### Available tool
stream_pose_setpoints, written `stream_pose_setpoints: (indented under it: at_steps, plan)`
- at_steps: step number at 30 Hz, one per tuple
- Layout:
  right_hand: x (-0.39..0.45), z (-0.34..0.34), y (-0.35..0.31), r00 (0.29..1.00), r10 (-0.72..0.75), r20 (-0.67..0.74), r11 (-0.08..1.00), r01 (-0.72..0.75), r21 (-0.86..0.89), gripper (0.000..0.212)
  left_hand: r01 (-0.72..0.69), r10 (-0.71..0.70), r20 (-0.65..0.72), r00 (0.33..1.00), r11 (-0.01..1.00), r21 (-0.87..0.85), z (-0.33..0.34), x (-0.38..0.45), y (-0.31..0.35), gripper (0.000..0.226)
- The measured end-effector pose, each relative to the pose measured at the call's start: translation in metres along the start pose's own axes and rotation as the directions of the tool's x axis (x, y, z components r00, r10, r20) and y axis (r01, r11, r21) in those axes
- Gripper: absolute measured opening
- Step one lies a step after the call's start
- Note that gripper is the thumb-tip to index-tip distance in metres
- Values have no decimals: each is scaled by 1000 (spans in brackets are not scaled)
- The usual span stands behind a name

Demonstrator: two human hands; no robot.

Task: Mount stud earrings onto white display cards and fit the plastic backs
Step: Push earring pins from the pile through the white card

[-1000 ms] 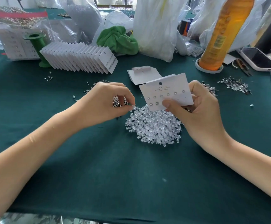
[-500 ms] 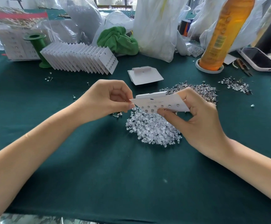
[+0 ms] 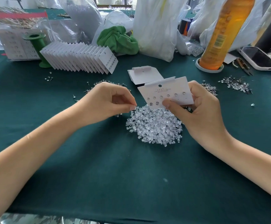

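My right hand (image 3: 202,113) has its fingers curled round the white display card (image 3: 167,92), thumb pressed on the lower front face and the other fingers behind, holding it tilted up above the surface (image 3: 131,183). The card carries six stud earrings (image 3: 168,95) in its upper row and two more at lower left. My left hand (image 3: 108,104) has thumb and forefinger pinched together at the tips, just left of the card's lower corner; whether anything sits in that pinch is too small for me to tell. Directly below both hands lies the heap of clear plastic backs (image 3: 154,126) on the dark green cloth. Loose studs (image 3: 235,84) are scattered behind each hand and farther right. A second blank card (image 3: 144,75) lies flat behind the held one. Farther back left, a fanned row of finished cards (image 3: 79,59) leans against a green spool (image 3: 37,47). A green rag (image 3: 118,40), white plastic bags (image 3: 154,25), an orange bottle (image 3: 220,33) and a phone (image 3: 257,58) line the far edge.
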State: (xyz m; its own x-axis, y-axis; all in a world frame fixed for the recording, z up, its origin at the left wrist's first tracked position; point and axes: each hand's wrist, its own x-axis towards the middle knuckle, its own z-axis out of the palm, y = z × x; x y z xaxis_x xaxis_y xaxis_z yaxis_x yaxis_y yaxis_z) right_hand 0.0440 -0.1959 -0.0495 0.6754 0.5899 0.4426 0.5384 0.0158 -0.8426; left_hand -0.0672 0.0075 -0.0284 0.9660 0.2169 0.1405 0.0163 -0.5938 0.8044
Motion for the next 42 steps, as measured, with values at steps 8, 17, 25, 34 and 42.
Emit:
stream_pose_setpoints:
  at_steps: [8, 17, 25, 34, 42]
  plan:
    - [1, 0, -1, 1000, 19, -2, 1000, -19, 17, 20, -33, 32, 17, 999, 999, 17, -1, 0, 0, 14]
    - [1, 0, -1, 1000, 1, -6, 1000, -1, 21, 22, -15, 15, -3, 1000, 997, 75, -1, 0, 0, 8]
    - [2, 0, 0, 1000, -14, -1, 999, 14, 35, 22, -76, 69, 33, 997, 953, 294, -1, -3, 4, 33]
    - [3, -1, 0, 1000, -21, 9, 999, 20, 35, 22, -135, 110, 79, 991, 845, 518, -3, -5, 5, 25]
    - [2, 0, 0, 1000, -18, -6, 999, 18, 33, 22, -104, 107, 7, 994, 947, 303, -2, -3, 5, 4]
